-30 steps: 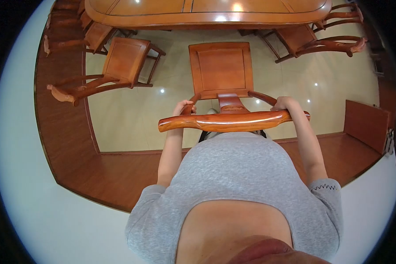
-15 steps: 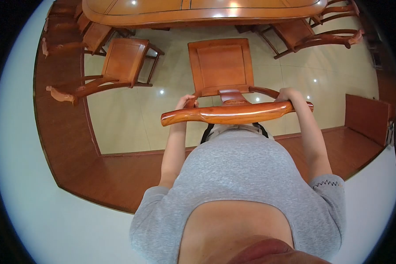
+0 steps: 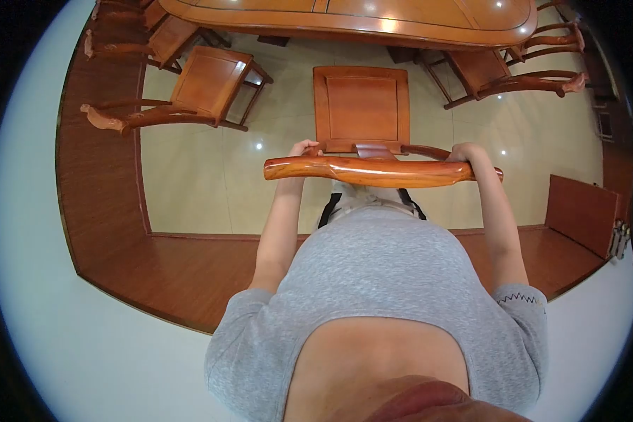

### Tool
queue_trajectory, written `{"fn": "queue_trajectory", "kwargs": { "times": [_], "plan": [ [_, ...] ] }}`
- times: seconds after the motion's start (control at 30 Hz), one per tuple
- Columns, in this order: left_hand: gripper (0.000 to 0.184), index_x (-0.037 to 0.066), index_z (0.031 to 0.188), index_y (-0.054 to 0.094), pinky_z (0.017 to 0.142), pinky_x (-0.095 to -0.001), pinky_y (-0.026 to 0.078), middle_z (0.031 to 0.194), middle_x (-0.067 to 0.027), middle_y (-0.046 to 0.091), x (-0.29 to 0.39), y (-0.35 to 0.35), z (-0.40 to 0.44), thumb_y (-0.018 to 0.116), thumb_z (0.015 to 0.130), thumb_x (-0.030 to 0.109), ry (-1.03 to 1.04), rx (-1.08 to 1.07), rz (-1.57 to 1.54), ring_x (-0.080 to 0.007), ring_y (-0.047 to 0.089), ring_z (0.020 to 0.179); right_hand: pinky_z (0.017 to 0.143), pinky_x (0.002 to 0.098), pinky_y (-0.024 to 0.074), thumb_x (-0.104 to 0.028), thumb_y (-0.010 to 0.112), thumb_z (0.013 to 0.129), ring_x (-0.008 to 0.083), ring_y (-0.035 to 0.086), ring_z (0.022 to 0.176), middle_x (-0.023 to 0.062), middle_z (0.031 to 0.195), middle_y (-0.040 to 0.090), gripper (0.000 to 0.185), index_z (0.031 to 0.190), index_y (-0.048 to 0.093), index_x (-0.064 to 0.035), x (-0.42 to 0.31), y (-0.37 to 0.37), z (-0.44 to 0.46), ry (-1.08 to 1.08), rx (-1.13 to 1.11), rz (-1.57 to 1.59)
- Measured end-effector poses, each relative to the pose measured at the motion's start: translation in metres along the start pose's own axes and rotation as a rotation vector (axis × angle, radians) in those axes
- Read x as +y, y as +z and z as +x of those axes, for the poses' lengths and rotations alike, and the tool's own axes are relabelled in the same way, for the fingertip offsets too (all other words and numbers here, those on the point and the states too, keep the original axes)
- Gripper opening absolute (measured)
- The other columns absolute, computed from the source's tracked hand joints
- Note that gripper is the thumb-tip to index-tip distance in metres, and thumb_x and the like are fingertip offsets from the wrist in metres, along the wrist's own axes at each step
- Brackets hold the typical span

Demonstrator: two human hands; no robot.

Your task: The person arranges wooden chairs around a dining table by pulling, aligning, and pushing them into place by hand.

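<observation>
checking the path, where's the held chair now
In the head view, the chair is upper centre, held by the left hand and right hand, facing the table across a strip of floor.

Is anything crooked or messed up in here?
The nearest chair on the left looks crooked and away from the table. The middle chair is out too, but left hand and right hand hold it. No spills show.

Middle chair before the table, between left chair and right chair.
</observation>
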State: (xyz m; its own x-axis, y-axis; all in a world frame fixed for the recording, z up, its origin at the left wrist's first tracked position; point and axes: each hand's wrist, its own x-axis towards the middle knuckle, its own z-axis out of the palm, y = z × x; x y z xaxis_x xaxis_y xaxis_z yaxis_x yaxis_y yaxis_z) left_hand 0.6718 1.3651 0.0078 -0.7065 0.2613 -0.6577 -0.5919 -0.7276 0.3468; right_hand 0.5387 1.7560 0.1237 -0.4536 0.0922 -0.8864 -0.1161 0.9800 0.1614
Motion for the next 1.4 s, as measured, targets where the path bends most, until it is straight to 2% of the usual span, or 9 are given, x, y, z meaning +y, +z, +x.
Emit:
{"fn": "queue_trajectory", "kwargs": {
  "times": [0.07,0.13,0.3,0.4,0.47,0.7,1.07,1.23,1.4],
  "plan": [
    [0.023,0.008,0.064,0.054,0.052,-0.0287,0.047,0.062,-0.0063,0.060,0.000,0.001,-0.003,0.051,0.080,0.024,0.118,0.013,0.058,-0.0170,0.055,0.050,0.067,0.0369,0.0493,-0.037,0.067,0.064,0.0242,0.064,0.074,0.0126,0.087,0.066,0.040,0.090,0.068,-0.0065,0.002,0.001,0.003,-0.020,-0.034,0.037],
    [0.024,0.008,0.064,0.054,0.051,-0.0282,0.047,0.060,-0.0058,0.059,0.002,-0.013,0.014,0.050,0.080,0.024,-0.073,0.008,0.008,-0.0168,0.055,0.049,0.071,0.0373,0.0485,-0.043,0.066,0.065,0.0262,0.063,0.080,0.0138,0.091,0.066,0.046,0.092,0.067,-0.0059,0.003,0.000,0.004,-0.046,-0.034,0.006],
    [0.023,0.007,0.064,0.054,0.050,-0.0278,0.046,0.060,-0.0059,0.059,0.000,-0.013,0.013,0.050,0.081,0.023,-0.047,0.068,-0.034,-0.0165,0.055,0.049,0.075,0.0380,0.0477,-0.048,0.064,0.066,0.0285,0.063,0.085,0.0156,0.095,0.065,0.052,0.095,0.067,-0.0052,0.006,0.000,0.010,-0.065,-0.038,-0.039],
    [0.023,0.007,0.064,0.054,0.050,-0.0276,0.047,0.060,-0.0063,0.059,0.002,-0.015,0.018,0.051,0.080,0.023,-0.096,0.060,-0.058,-0.0165,0.055,0.049,0.067,0.0368,0.0488,-0.033,0.066,0.067,0.0243,0.064,0.074,0.0122,0.087,0.066,0.036,0.089,0.068,-0.0053,0.004,-0.001,0.006,-0.052,-0.013,-0.013],
    [0.023,0.007,0.064,0.054,0.050,-0.0276,0.047,0.060,-0.0067,0.059,0.000,-0.022,0.024,0.051,0.080,0.023,-0.146,0.052,-0.072,-0.0167,0.055,0.050,0.075,0.0378,0.0479,-0.047,0.064,0.067,0.0281,0.063,0.084,0.0147,0.095,0.065,0.050,0.095,0.067,-0.0059,0.006,-0.001,0.008,-0.061,-0.045,-0.021],
    [0.017,0.006,0.072,0.054,0.053,-0.0280,0.049,0.063,-0.0075,0.059,-0.002,-0.038,0.033,0.051,0.080,0.021,-0.098,0.060,-0.080,-0.0173,0.057,0.054,0.074,0.0376,0.0482,-0.048,0.064,0.066,0.0278,0.063,0.082,0.0147,0.093,0.066,0.052,0.094,0.067,-0.0045,0.005,-0.003,0.007,-0.083,-0.052,-0.031],
    [0.019,0.004,0.078,0.053,0.056,-0.0285,0.050,0.067,-0.0083,0.059,-0.012,-0.061,0.046,0.051,0.081,0.023,0.084,-0.033,-0.001,-0.0177,0.058,0.057,0.069,0.0370,0.0484,-0.034,0.065,0.068,0.0247,0.063,0.078,0.0127,0.091,0.066,0.036,0.091,0.067,-0.0061,0.004,-0.003,0.008,-0.072,-0.064,-0.009],
    [0.020,0.005,0.075,0.054,0.057,-0.0323,0.051,0.069,-0.0111,0.060,0.005,-0.024,0.024,0.053,0.080,0.024,-0.219,-0.120,-0.158,-0.0214,0.058,0.057,0.068,0.0377,0.0484,-0.031,0.064,0.068,0.0236,0.063,0.076,0.0116,0.090,0.066,0.033,0.092,0.067,-0.0084,0.000,-0.005,-0.002,-0.040,-0.087,0.000],
    [0.027,0.004,0.084,0.054,0.059,-0.0366,0.051,0.074,-0.0091,0.061,-0.012,-0.019,0.019,0.050,0.082,0.030,-0.038,0.072,-0.201,-0.0225,0.060,0.062,0.070,0.0376,0.0486,-0.032,0.062,0.070,0.0248,0.063,0.080,0.0113,0.092,0.066,0.031,0.091,0.067,-0.0104,0.011,0.001,0.020,-0.091,-0.043,-0.009]
  ]
}}
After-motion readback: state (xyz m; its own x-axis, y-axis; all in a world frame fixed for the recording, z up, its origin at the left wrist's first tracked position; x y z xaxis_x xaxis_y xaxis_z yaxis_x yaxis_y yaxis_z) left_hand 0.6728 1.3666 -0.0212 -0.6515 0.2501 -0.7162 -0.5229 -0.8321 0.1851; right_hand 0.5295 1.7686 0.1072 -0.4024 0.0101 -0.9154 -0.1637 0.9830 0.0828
